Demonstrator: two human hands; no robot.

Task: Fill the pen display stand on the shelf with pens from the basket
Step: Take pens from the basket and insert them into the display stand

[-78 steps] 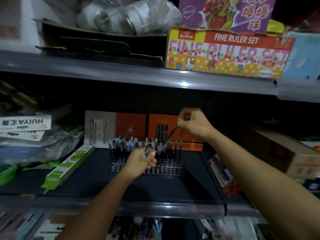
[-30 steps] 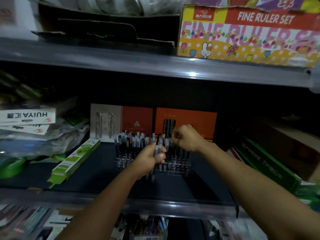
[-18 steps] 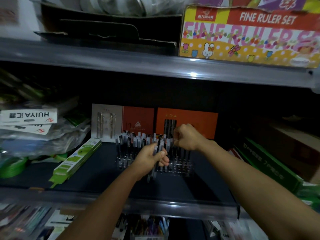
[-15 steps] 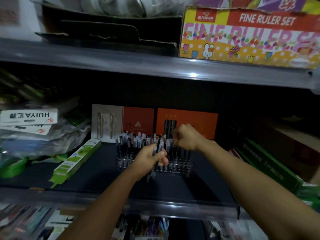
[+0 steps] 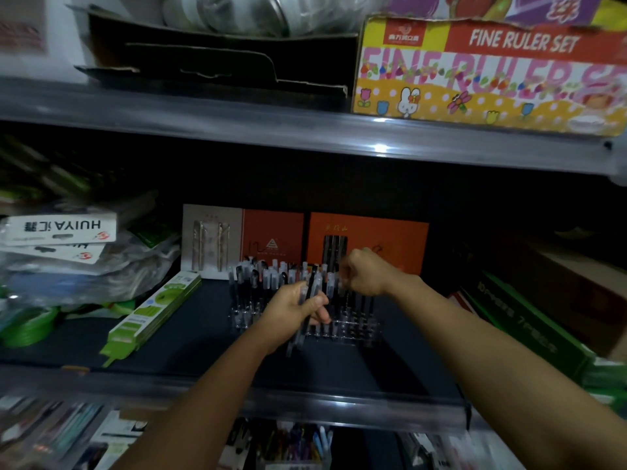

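A clear acrylic pen display stand [image 5: 353, 329] sits on the dark middle shelf [image 5: 203, 337], near its centre and in front of two upright packs at the back. Capped pens [image 5: 263, 278] stand upright in its left and rear rows; the front-right sockets show only dim, thin shapes that cannot be resolved. The left hand [image 5: 291, 308] hovers just in front of the stand, its grip clenched around a small bundle of pens [image 5: 310, 293], whose caps rise above the fingers and whose tips project below the palm. The right hand [image 5: 364, 273] is held above the right rear part of the stand with the fingers curled in; motion blur hides the fingertips, so whether this grip pinches a pen cannot be told. Behind the stand, a grey-and-orange pen pack [image 5: 242, 240] stands to the left and an orange pen pack [image 5: 383, 239] to the right. A flat green package [image 5: 152, 312] lies diagonally on the shelf to the left of the stand, beside a heap of plastic-wrapped stock with a white HUIYA label [image 5: 62, 227]. Green boxes [image 5: 529, 334] lie at the right end of the shelf. On the shelf above rest a "FINE RULER SET" carton [image 5: 488, 72] and a torn dark cardboard box [image 5: 217, 52].
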